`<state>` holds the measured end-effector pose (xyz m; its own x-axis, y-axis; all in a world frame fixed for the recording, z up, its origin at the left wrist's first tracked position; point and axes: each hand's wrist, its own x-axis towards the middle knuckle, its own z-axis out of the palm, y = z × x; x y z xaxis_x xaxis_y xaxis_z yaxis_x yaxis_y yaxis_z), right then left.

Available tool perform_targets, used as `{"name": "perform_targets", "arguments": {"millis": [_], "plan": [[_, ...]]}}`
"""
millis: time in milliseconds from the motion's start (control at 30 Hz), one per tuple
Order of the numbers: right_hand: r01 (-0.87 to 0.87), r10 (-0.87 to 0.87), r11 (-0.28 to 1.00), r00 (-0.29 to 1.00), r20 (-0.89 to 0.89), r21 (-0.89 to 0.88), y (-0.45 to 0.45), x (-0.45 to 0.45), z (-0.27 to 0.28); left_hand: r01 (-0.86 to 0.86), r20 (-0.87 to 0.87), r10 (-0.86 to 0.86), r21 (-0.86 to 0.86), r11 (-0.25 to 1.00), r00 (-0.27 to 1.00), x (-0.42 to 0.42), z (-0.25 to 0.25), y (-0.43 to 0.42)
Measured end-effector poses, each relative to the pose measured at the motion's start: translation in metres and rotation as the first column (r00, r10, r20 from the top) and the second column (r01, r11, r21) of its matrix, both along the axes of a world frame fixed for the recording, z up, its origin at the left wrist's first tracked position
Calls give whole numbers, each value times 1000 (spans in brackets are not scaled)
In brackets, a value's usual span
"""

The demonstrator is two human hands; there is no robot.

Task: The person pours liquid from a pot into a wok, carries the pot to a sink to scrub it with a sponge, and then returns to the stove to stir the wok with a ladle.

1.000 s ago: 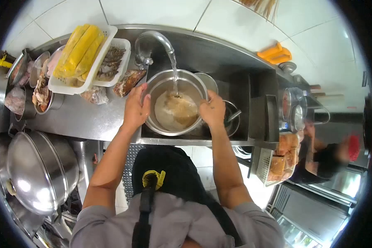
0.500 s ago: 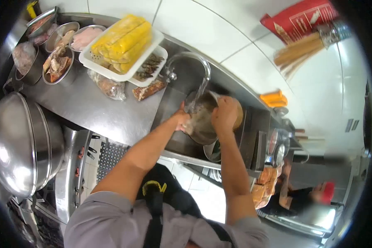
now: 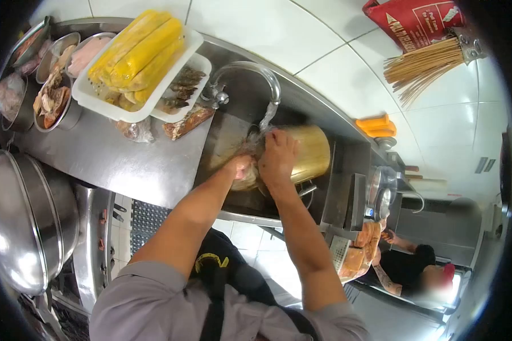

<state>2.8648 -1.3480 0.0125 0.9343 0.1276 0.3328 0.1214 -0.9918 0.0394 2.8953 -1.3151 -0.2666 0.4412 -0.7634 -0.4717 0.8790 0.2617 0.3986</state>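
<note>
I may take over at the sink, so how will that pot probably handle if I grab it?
The pot looks like metal, so it should feel stiff. The tap is running by its mouth, so the rim may be slippery. Its round body is tipped over, so it could roll without the right hand.

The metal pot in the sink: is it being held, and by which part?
The right hand holds the tilted pot at its rim. The left hand is beside the rim; what it grips cannot be told.
</note>
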Motion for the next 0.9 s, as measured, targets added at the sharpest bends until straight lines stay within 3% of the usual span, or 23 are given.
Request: {"name": "perform_targets", "arguments": {"millis": [33, 67, 167, 333, 433, 533, 633, 700, 733, 800, 867, 900], "plan": [[1, -1, 1000, 1000, -13, -1, 5, -1, -1, -48, 35, 53, -129, 990, 998, -3, -5, -1], [1, -1, 1000, 1000, -21, -27, 9, -1, -4, -77, -7, 77, -99, 992, 997, -4, -9, -4], [-11, 6, 996, 998, -55, -90, 28, -2, -8, -151, -102, 149, -14, 988, 984, -4, 58, 16], [-67, 61, 982, 997, -38, -177, 58, 1, 2, -182, -75, 190, 96, 979, 979, 5, 88, 27], [-185, 185, 980, 983, -6, -73, 50, 17, 0, -190, -37, 200, 190, 963, 979, 3, 98, 53], [-233, 226, 972, 924, -310, 15, 37, 25, 37, -150, 2, 159, 341, 928, 987, -12, 127, 91], [-305, 322, 947, 888, -328, 104, 18, 32, 45, -124, 84, 96, 474, 871, 992, -28, 155, 121], [-433, 444, 896, 872, -204, 98, 7, 34, 42, -139, 148, 69, 537, 832, 987, -41, 151, 129], [-495, 502, 865, 854, -138, 82, 3, 37, 43, -252, 346, 13, 659, 709, 938, -47, 163, 131], [-486, 492, 867, 808, -324, 104, -2, 41, 45, -529, 646, -207, 737, 421, 735, -57, 194, 137], [-593, 593, 797, 731, -338, 116, 1, 42, 52, -866, 894, -369, 381, 325, 254, -52, 242, 151], [-672, 672, 734, 697, -249, 101, 4, 35, 57, -928, 887, -459, 130, 348, -48, -45, 264, 152]]}}
